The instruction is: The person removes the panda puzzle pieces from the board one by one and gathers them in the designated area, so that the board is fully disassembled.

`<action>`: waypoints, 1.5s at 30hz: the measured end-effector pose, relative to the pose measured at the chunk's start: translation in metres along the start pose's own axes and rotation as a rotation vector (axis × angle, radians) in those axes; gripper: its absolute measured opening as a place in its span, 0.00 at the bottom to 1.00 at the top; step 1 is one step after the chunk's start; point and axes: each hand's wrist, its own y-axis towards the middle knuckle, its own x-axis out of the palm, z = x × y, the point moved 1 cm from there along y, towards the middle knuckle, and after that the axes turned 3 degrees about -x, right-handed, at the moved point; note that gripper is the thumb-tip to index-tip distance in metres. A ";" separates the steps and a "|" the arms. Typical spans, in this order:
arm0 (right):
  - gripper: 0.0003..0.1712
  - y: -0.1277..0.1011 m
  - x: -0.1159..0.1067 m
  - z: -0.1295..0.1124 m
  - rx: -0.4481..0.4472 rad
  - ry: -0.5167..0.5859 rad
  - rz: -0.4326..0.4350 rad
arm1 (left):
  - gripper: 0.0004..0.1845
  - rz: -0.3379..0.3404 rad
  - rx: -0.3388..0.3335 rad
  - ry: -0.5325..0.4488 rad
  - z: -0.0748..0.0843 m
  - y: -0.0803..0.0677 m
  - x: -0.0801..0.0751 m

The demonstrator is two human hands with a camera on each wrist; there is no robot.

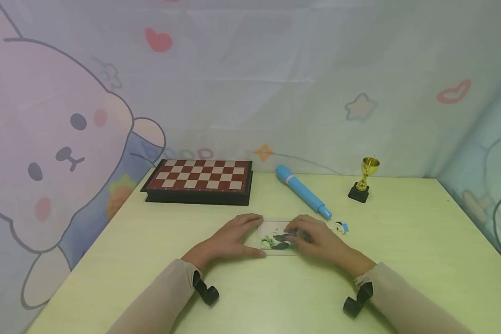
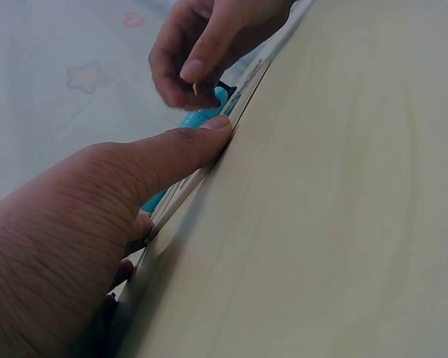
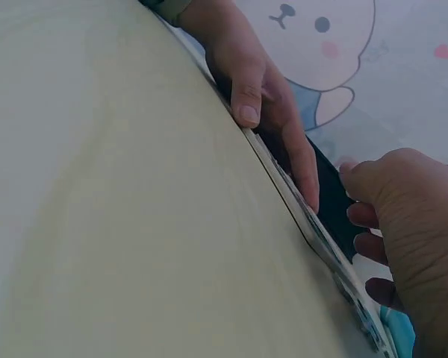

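A small flat jigsaw puzzle point(image 1: 271, 242) in a pale frame lies on the table between both hands, with green and dark printed shapes. My left hand point(image 1: 234, 234) spans its left side, thumb on the near edge and fingers at the far corner. The thumb point(image 2: 201, 138) lies straight along the rim in the left wrist view. Above the puzzle's right part, my right hand point(image 1: 315, 234) hovers with fingers loosely bent and covers that part. No piece shows between its fingers point(image 3: 364, 216) in the right wrist view. Loose jigsaw pieces point(image 1: 341, 227) lie just beyond the right hand.
Behind the left hand stands a red-and-white checkered chessboard box point(image 1: 200, 176). A blue marker-shaped tube point(image 1: 302, 191) lies slantwise behind the puzzle. At the back right is a gold trophy cup point(image 1: 363, 178) on a black base. A printed curtain point(image 1: 275, 83) hangs along the table's far edge.
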 end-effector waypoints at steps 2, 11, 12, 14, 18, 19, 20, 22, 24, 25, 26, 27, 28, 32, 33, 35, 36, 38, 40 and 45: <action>0.10 0.007 0.007 -0.001 -0.006 0.002 -0.025 | 0.55 -0.005 0.000 -0.006 0.000 0.000 0.001; 0.13 0.026 0.019 0.010 0.030 -0.100 -0.083 | 0.56 -0.007 0.003 0.010 -0.001 0.000 0.003; 0.15 0.026 0.019 0.012 0.045 -0.111 -0.090 | 0.56 -0.004 0.005 0.010 -0.001 0.000 0.002; 0.18 0.025 0.018 0.014 0.080 -0.135 -0.104 | 0.55 0.002 0.008 0.008 -0.001 0.000 0.001; 0.24 0.022 0.018 0.017 0.123 -0.172 -0.122 | 0.55 -0.003 0.004 0.002 0.000 0.001 0.000; 0.24 0.021 0.018 0.017 0.127 -0.178 -0.125 | 0.55 -0.005 0.004 -0.001 0.000 0.001 0.000; 0.24 0.021 0.018 0.017 0.127 -0.183 -0.126 | 0.55 -0.006 0.004 -0.001 0.001 0.001 0.000; 0.23 0.020 0.018 0.016 0.123 -0.187 -0.125 | 0.55 -0.008 0.007 0.001 0.001 0.001 0.000; 0.21 0.020 0.018 0.016 0.124 -0.181 -0.125 | 0.55 -0.009 0.005 -0.001 0.002 0.001 -0.001; 0.21 0.020 0.018 0.016 0.126 -0.178 -0.126 | 0.54 -0.008 0.005 0.001 0.002 0.001 -0.001; 0.20 0.020 0.018 0.015 0.128 -0.175 -0.128 | 0.54 -0.009 0.004 0.004 0.002 0.001 -0.001; 0.19 0.020 0.018 0.015 0.133 -0.171 -0.131 | 0.54 -0.011 0.002 0.005 0.002 0.001 -0.001; 0.19 0.020 0.017 0.015 0.139 -0.166 -0.134 | 0.54 -0.011 0.002 0.006 0.002 0.001 -0.001; 0.18 0.020 0.018 0.015 0.154 -0.166 -0.146 | 0.54 -0.012 0.006 0.002 0.003 0.000 -0.002; 0.17 0.020 0.018 0.015 0.157 -0.166 -0.148 | 0.54 -0.012 0.007 -0.001 0.003 0.000 -0.002; 0.17 0.021 0.019 0.016 0.165 -0.170 -0.155 | 0.54 -0.012 0.004 -0.007 0.003 0.000 -0.003; 0.17 0.021 0.019 0.016 0.170 -0.169 -0.157 | 0.54 -0.011 0.004 -0.010 0.003 0.000 -0.003; 0.17 0.021 0.019 0.016 0.178 -0.167 -0.162 | 0.54 -0.012 -0.001 -0.007 0.003 0.000 -0.004; 0.17 0.022 0.020 0.017 0.187 -0.162 -0.167 | 0.54 -0.012 -0.002 -0.005 0.002 0.000 -0.003; 0.18 0.023 0.019 0.015 0.197 -0.144 -0.172 | 0.54 -0.015 -0.003 0.001 0.001 0.001 -0.002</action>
